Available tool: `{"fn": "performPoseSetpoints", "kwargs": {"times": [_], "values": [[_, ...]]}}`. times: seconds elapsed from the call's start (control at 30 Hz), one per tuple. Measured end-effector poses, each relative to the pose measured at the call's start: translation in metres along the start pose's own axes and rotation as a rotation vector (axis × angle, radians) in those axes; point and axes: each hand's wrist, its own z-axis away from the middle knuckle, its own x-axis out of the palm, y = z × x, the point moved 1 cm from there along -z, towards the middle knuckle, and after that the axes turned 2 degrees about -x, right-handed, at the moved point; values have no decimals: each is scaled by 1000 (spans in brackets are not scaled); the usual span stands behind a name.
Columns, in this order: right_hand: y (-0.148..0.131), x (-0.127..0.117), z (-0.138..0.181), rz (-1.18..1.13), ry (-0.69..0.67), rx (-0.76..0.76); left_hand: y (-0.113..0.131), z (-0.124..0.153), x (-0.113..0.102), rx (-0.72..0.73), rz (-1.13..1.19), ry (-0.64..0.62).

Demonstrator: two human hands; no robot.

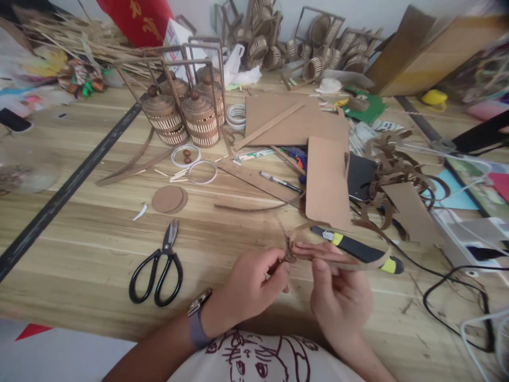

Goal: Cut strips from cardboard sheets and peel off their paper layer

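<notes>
My left hand (pixel 258 276), with a watch on the wrist, pinches the small coiled end of a brown cardboard strip (pixel 322 253). The strip's long part passes through the fingers of my right hand (pixel 342 297) and loops out to the right. Just beyond my right hand lies a black and yellow utility knife (pixel 358 249), partly behind the loop. Black-handled scissors (pixel 159 265) rest to the left of my left hand, blades pointing away. Farther off is a small stack of cardboard discs (pixel 167 199).
Several lidded baskets (pixel 201 119) with tall handles stand at the back left. Tape rolls (pixel 202 172), a pen (pixel 278 181) and cardboard sheets (pixel 328 180) lie mid-table. Curled cardboard strips (pixel 393 164) and black cables (pixel 433 297) crowd the right. A cardboard box (pixel 433 53) stands behind.
</notes>
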Motion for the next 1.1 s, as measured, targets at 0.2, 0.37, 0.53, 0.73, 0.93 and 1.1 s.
{"fn": "performPoseSetpoints", "kwargs": {"times": [0.2,0.37,0.53,0.73,0.93,1.1], "values": [[12,-14,-22,63,278,153,-6,1,4,-72,89,38],[10,-13,-23,-16,239,16,-10,-4,7,-95,336,108],[12,-11,-13,134,123,13,-9,-8,6,-109,502,205],[0,-12,-37,419,-137,-39,-13,-13,0,-190,675,418],[7,27,-79,809,-635,114,-9,-12,-7,-154,804,482],[19,57,-96,874,-749,129,-11,-9,-8,-135,1034,464]]}}
